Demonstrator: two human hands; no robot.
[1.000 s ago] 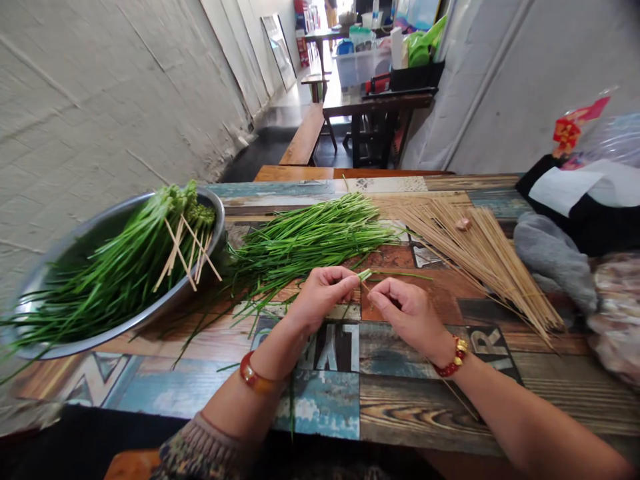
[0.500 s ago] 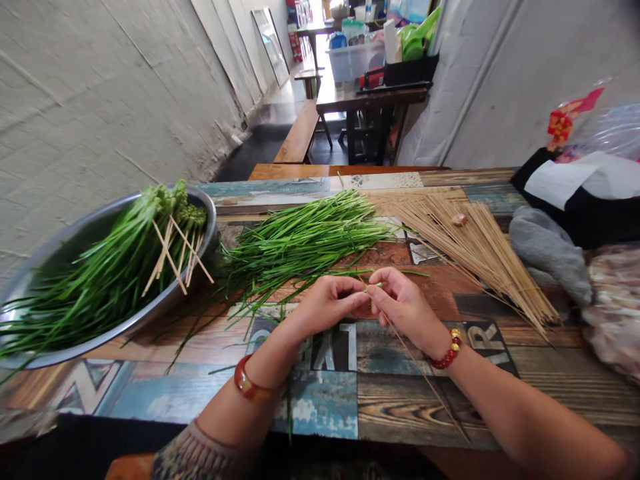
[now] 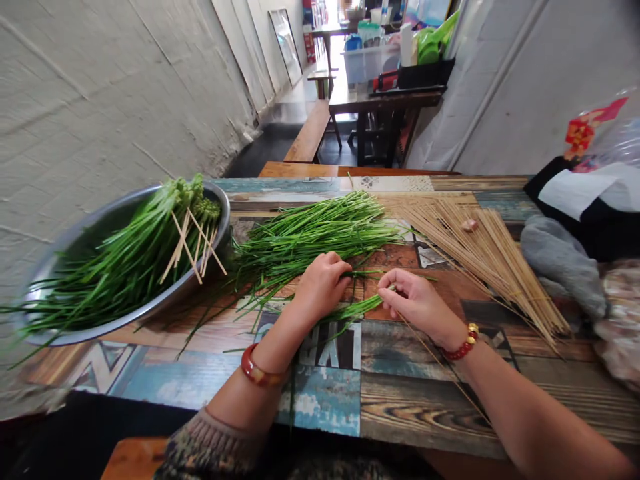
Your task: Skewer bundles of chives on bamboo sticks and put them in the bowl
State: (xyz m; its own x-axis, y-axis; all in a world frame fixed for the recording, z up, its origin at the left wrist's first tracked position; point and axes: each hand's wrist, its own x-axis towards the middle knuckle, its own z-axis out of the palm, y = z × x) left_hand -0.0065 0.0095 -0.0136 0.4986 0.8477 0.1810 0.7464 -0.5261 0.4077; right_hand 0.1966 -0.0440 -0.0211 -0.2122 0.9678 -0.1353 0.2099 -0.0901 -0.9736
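My right hand (image 3: 417,303) pinches the pale ends of a few garlic chives (image 3: 363,308) together with a thin wooden skewer (image 3: 450,377), which slants down toward the table's near edge. The chives' leaves run left, passing under my left hand (image 3: 323,283). That hand is closed, its fingertips down on a loose chive stalk (image 3: 367,273) in front of the main pile; the exact grip is partly hidden. Just beyond lies the pile of garlic chives (image 3: 320,227), pale ends to the right. Loose wooden skewers (image 3: 493,257) are fanned out on the right.
At left a metal basin (image 3: 223,200) holds skewered chives (image 3: 135,247), several stick ends crossing its rim. A grey plastic bag (image 3: 563,257) and a clear bag of pale pieces (image 3: 625,320) are at right. Behind stand a bench (image 3: 307,133) and another table (image 3: 385,100).
My left hand has left my right hand's fingertips and moved left to the loose stalk. The chive bunch now shows between the hands. The view has shifted slightly left.
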